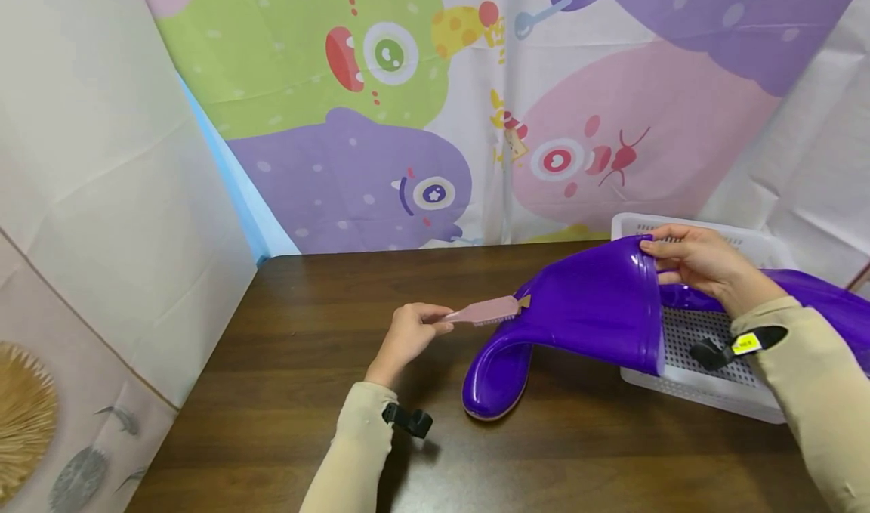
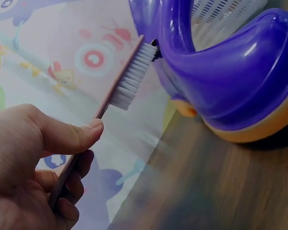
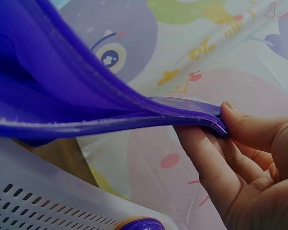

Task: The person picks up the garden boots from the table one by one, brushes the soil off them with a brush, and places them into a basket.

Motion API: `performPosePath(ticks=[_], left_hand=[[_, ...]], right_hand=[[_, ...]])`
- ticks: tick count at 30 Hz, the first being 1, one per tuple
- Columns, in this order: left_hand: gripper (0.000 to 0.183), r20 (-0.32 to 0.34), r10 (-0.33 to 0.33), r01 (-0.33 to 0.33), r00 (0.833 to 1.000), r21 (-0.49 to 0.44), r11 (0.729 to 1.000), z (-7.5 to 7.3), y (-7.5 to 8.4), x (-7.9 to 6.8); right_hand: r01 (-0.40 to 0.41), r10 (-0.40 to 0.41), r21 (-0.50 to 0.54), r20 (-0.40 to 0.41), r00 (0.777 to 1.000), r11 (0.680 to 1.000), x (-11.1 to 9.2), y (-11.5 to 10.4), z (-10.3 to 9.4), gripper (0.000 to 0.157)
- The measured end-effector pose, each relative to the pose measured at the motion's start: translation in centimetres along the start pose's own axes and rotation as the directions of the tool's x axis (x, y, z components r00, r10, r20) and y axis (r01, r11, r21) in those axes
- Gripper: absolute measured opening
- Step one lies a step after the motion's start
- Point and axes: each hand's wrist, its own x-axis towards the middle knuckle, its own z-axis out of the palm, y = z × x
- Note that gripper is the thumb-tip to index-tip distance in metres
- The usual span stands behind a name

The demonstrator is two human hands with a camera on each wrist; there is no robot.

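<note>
A glossy purple rain boot (image 1: 584,301) leans over the dark wooden table, its toe low and its wide top raised toward the right. My right hand (image 1: 700,264) pinches the top rim between thumb and fingers; in the right wrist view the boot's opening (image 3: 53,91) gapes beside this hand (image 3: 249,167). My left hand (image 1: 413,335) holds a pink brush (image 1: 485,311) by its handle. White bristles (image 2: 133,79) show in the left wrist view, their tip end right at the boot's ankle. A small brown patch (image 1: 525,301) shows there on the boot.
Behind my right forearm stands a white perforated plastic basket (image 1: 707,403), with another purple boot (image 1: 816,294) lying across it. A cartoon-printed cloth (image 1: 381,180) hangs along the table's back edge. White cloth (image 1: 102,158) hangs at the left side.
</note>
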Motion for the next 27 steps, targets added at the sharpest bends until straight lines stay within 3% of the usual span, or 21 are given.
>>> performPosePath(ticks=[9, 16, 27], left_hand=[[0.016, -0.070, 0.019, -0.019, 0.997, 0.006, 1.000, -1.4, -0.8, -0.1], [0.017, -0.152, 0.026, -0.030, 0.988, -0.022, 0.999, -2.3, -0.3, 0.4], [0.019, -0.142, 0.021, -0.039, 0.990, -0.127, 0.991, -0.8, 2.2, 1.8]], right_hand=[[0.019, -0.019, 0.022, 0.003, 1.000, 1.000, -0.3, -0.1, -0.2, 0.024], [0.027, -0.028, 0.039, 0.021, 0.999, 0.999, -0.4, -0.2, -0.2, 0.024], [0.025, -0.029, 0.069, 0.058, 0.998, 0.997, -0.3, -0.3, 0.0, 0.025]])
